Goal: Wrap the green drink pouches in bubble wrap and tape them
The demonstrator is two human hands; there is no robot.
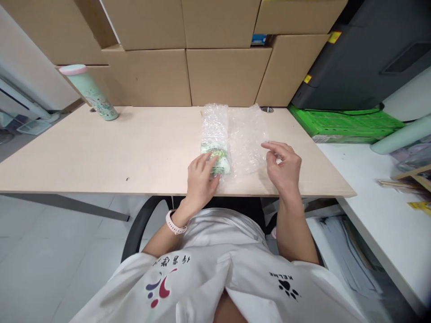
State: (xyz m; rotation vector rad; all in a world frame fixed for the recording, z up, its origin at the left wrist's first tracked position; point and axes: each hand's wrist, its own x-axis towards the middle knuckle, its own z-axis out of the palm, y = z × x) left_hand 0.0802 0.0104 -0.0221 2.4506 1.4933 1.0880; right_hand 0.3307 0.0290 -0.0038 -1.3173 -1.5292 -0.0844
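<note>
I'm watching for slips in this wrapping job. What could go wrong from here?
1. The item lies close to the front edge of the table with only the left hand on it; it might roll off.
2. The right half of the bubble wrap lies loose, and the right hand is open at its edge rather than pressing it down, so the rolled part may spring back open.

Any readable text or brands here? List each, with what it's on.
"KELME": upside down, by a paw print on the white shirt.
Characters on the shirt's other side: unreadable.
Print on the wrapped green packet: blurred.
Yellow stickers on the black case: unreadable.
</note>
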